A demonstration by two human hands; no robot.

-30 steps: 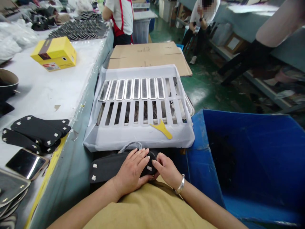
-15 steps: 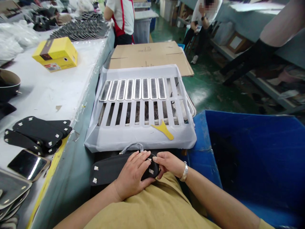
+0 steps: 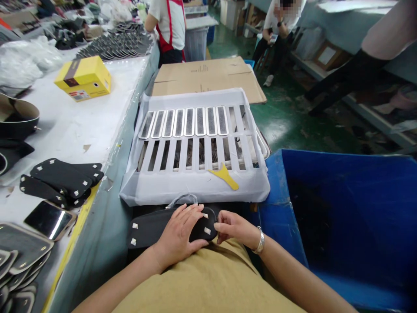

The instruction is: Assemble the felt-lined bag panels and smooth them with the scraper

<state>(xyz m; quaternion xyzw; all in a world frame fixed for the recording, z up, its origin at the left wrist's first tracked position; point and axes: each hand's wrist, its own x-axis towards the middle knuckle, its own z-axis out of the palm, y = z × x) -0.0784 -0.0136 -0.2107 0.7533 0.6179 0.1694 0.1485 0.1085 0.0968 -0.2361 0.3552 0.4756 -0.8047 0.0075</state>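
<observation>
Workshop bench, left hand (image 3: 177, 234) covering black pad (image 3: 153, 228), right hand (image 3: 233, 228) beside

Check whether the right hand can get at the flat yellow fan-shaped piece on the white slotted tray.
Probably yes. The right hand is at the end of the black oval pad, before the white slotted tray; the flat yellow fan-shaped piece lies uncovered near its front edge, nothing between.

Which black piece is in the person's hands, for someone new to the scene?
Find the white slotted tray in the middle; just below it, across the person's lap, lies a flat black oblong piece with small white tabs. The left hand rests flat on it and the right hand touches its rounded end, whereas the similar black pieces on the table at left lie stacked, untouched.
</observation>
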